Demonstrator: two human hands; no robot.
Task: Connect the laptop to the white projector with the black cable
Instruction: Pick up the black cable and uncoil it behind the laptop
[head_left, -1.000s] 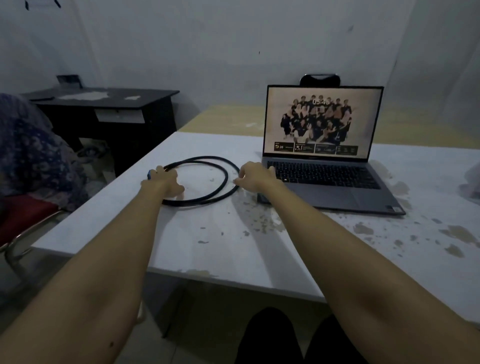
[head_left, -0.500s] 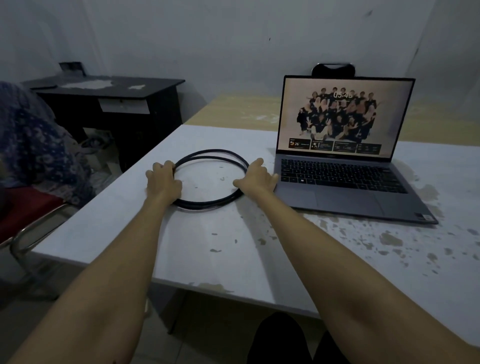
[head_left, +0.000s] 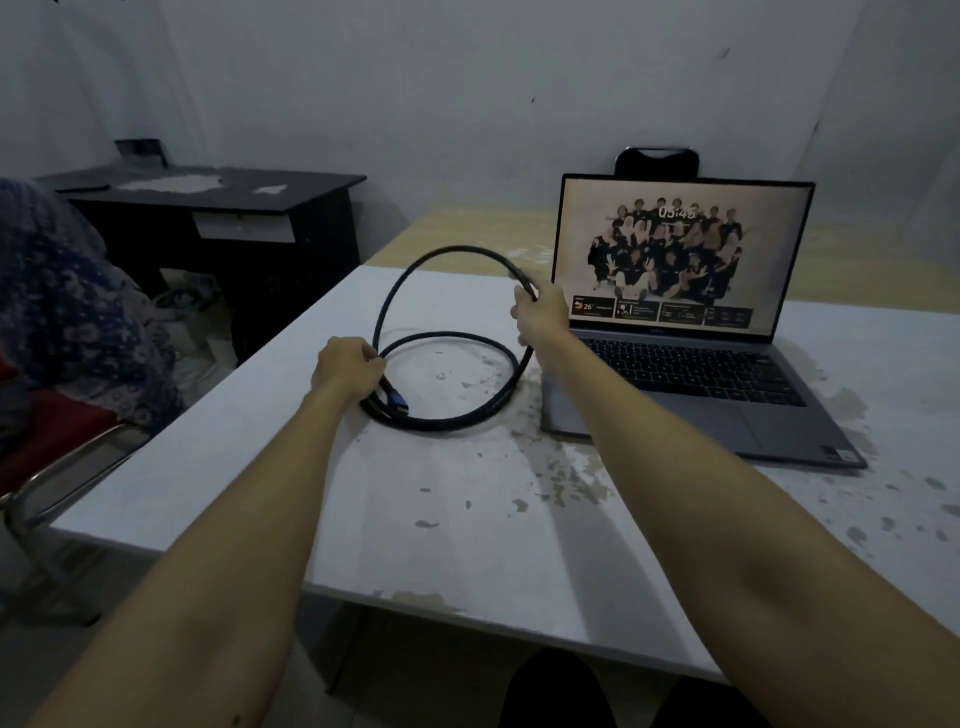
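Black cable (head_left: 457, 415) lies partly coiled on the white table (head_left: 467, 545), between the two hands; one loop rests flat on the tabletop, and a second loop rises off it in an arch from the left hand up and over to the right hand; the left hand (head_left: 349, 366) is curled closed around the cable at the near-left edge of the coil, knuckles up, resting on or just above the table; a blue-tipped plug (head_left: 397, 402) pokes out just below and to the right of that hand, lying against the flat loop; the right hand (head_left: 540, 317) is raised off the table, fingers closed on the cable near the top of the arch, with another strand running down past its wrist to the flat loop; just beyond and to the right of this hand stands the open laptop (head_left: 675, 374), its screen lit; a dark desk (head_left: 218, 208) stands well beyond the left hand, against the wall; no white projector can be made out.
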